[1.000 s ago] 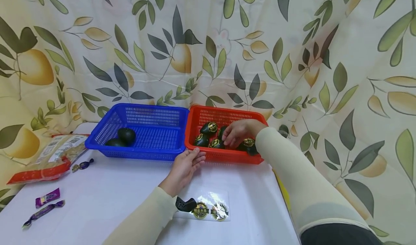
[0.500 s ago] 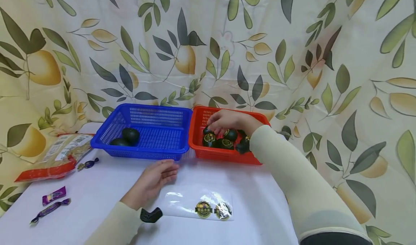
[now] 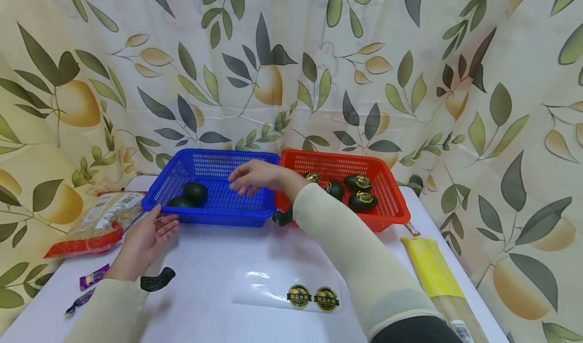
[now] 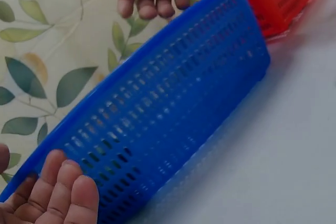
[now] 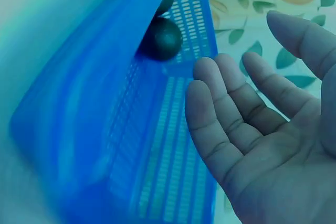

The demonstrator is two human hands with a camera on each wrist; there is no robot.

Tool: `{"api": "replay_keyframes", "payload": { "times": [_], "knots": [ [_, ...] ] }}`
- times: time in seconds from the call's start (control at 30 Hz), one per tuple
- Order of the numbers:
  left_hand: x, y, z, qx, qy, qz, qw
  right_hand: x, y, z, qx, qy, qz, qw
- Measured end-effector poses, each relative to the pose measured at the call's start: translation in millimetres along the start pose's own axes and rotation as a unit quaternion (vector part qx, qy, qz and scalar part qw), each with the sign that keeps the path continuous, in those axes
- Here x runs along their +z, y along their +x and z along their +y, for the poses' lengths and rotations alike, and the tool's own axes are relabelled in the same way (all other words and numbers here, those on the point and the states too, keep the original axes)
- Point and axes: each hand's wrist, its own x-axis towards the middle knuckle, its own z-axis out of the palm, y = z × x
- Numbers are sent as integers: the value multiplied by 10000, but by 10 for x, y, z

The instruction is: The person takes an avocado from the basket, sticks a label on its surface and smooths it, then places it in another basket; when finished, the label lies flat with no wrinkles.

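The right hand (image 3: pixel 255 177) is held over the blue basket (image 3: pixel 214 214), fingers relaxed, nothing gripped. Two dark eggs (image 3: pixel 195 192) lie in its far-left corner. The left hand (image 3: pixel 146 237) rests open, touching the basket's near-left corner. Judged: between transfers; a reach to the red basket (image 3: pixel 391 209) is called for.

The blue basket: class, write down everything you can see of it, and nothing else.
The blue basket is a shallow rectangular tray of glossy plastic with slotted mesh walls, a perforated floor and a smooth rolled rim. It stands upright on the white table, close beside the red basket. Two dark egg-shaped items lie in its left end. The left hand is at its front left corner; the right hand hovers open above it.
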Motion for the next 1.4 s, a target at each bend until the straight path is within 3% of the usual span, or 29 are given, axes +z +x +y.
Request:
{"api": "replay_keyframes", "payload": {
  "times": [0.13,0.4,0.7,0.87,1.13,1.3,1.4],
  "knots": [
    [-25,14,77,6,-97,89,9999,63,275,-84,4,92,-64,9999],
    [-8,25,77,113,278,95,9995,61,727,-150,162,455,-45,9988],
    [-23,-25,157,176,395,250,9988,164,1177,-181,-96,-632,398,9972],
    [35,-4,123,214,585,338,9975,255,1382,-132,188,-1364,121,9904],
    [52,32,34,302,789,544,9949,511,1622,-25,789,-1839,-286,9794],
    [25,65,35,336,839,594,9941,561,1701,-5,828,-1948,-437,9764],
    [13,88,65,313,864,624,9938,555,1730,-23,776,-1746,-429,9806]
  ]
}}
